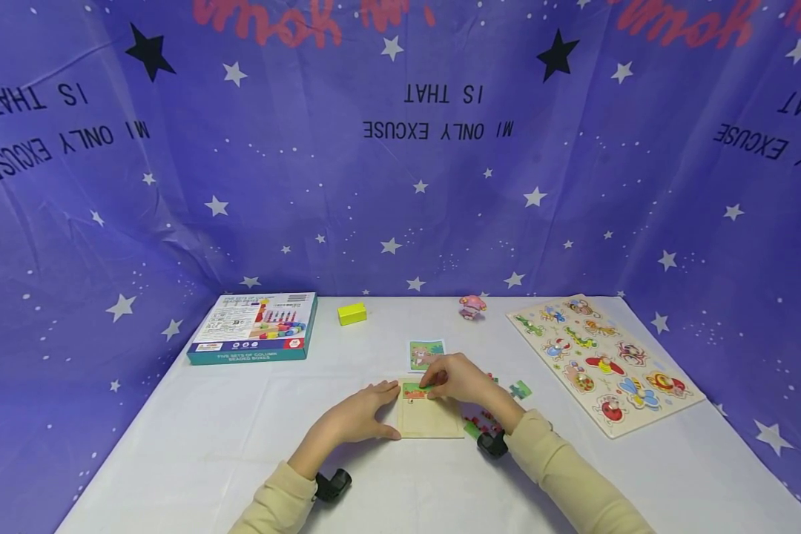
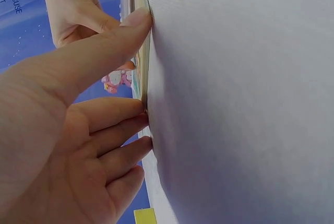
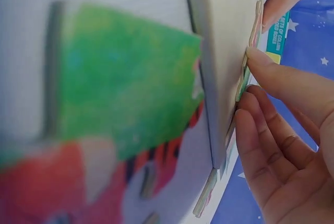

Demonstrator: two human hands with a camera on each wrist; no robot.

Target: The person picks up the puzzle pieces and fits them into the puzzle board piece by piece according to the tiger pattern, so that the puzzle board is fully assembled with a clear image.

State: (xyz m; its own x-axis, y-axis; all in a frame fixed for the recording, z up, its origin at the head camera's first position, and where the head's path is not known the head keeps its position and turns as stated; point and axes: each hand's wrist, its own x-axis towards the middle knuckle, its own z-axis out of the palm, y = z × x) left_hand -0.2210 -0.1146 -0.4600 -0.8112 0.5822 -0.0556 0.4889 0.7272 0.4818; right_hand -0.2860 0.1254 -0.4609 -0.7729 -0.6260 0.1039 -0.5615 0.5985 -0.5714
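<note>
Currently | left hand (image 1: pixel 359 412): grip spread, touching the wooden tray (image 1: pixel 434 424) at 9 o'clock | right hand (image 1: pixel 459 377): grip pinching a puzzle piece (image 3: pixel 242 80) near the tray's 12 o'clock (picture card (image 1: pixel 422 356) just beyond)

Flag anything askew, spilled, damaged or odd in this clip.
The lettering on the backdrop is upside down, which looks odd. Loose puzzle pieces lie right of the wooden board, but that suits a puzzle in progress. No damage shows.

Purple-blue backdrop (image 1: pixel 337 211) patterned with white stars, plain white worktop (image 1: pixel 173 445)
We see beige sleeves (image 1: pixel 574 475), a pale tan board (image 1: pixel 434 426), green-and-red puzzle pieces (image 1: pixel 414 391), a yellow block (image 1: pixel 352 315) and a pink figurine (image 1: pixel 472 305).
</note>
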